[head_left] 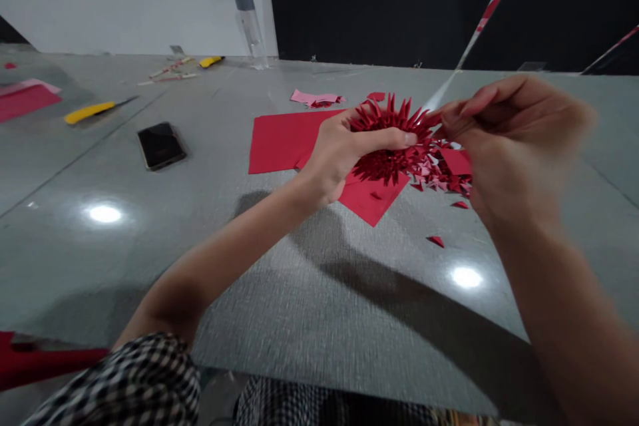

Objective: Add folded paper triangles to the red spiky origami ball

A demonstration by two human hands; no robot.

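Observation:
My left hand (344, 150) is wrapped round a spiky red paper model (389, 140) made of many folded triangular pieces, held a little above the grey table (309, 279). At the model's right rim, my right hand (504, 140) has its fingers pinched together; whatever they pinch is hidden and the hand is slightly blurred. Below and right of the model lies a heap of loose red and pink folded pieces (442, 176). Red paper sheets (284, 140) lie flat under and left of the model.
A black phone (160, 144) lies to the left. A yellow-handled knife (94, 110) lies further left, another yellow tool (211, 61) at the back. Pink scraps (317, 98), a clear bottle (249, 26) and pink sheets (24, 98) sit behind. A stray red piece (436, 240) lies near me.

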